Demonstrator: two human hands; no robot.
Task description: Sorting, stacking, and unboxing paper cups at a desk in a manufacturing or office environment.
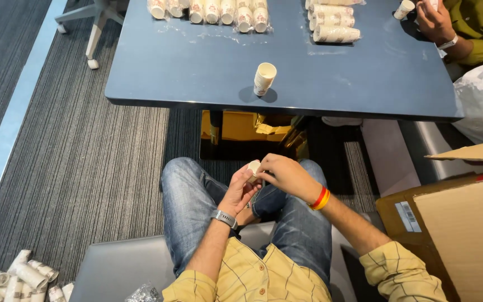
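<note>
left hand (pixel 240 189): over the lap, fingers curled round a small paper cup (pixel 253 166), gripping it from the lower left

right hand (pixel 286 174): closed on the same cup from the right, fingertips pinching at its rim, so both hands meet on it

cup position: between the two hands above the jeans, near side of the table; looks tipped on its side, long axis running roughly left-right, though mostly hidden

lone stack of cups (pixel 264 78): upright on the blue table (pixel 197 72), straight ahead of the hands, well apart

wrapped cup sleeves (pixel 334 22): far side, lying flat in clear plastic, white with reddish print

cardboard box (pixel 459 223): near right, brown, flaps open, small white barcode label on its left flap

loose cups on the floor (pixel 18 279): near left corner

another person's hand (pixel 434 22): far right, holding a cup
</note>
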